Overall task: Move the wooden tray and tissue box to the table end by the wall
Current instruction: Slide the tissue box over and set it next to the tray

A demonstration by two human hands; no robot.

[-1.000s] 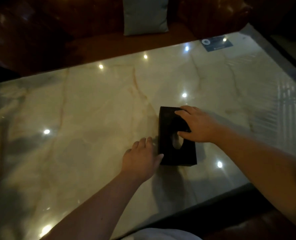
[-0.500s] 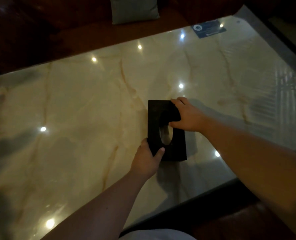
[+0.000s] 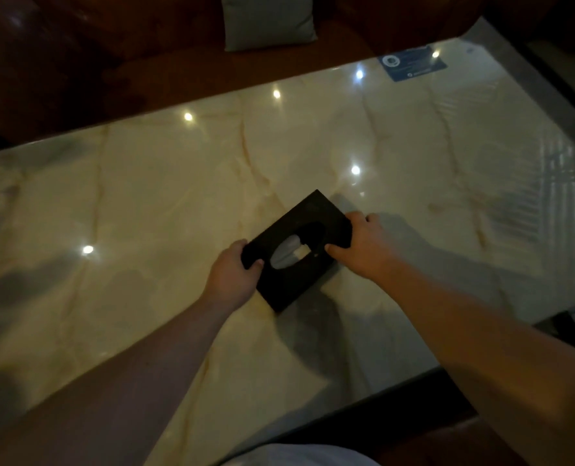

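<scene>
A black tissue box (image 3: 313, 213) with an oval opening and white tissue showing sits at an angle near the middle of the pale marble table (image 3: 145, 203). My left hand (image 3: 234, 274) grips its near-left corner, thumb on top. My right hand (image 3: 363, 245) grips its right side, thumb on the top edge. Whether the box is lifted or resting on the table I cannot tell. The wooden tray is out of view.
A blue card (image 3: 412, 63) lies at the table's far right corner. A dark bench with a grey cushion (image 3: 267, 21) runs behind the far edge. The table's right end (image 3: 528, 85) has a grey border. The near edge is close to my body.
Both hands now hold the box, which has turned clockwise from lengthwise to diagonal. The left hand went from flat on the table to gripping the corner. The tray at the left edge left the view.
</scene>
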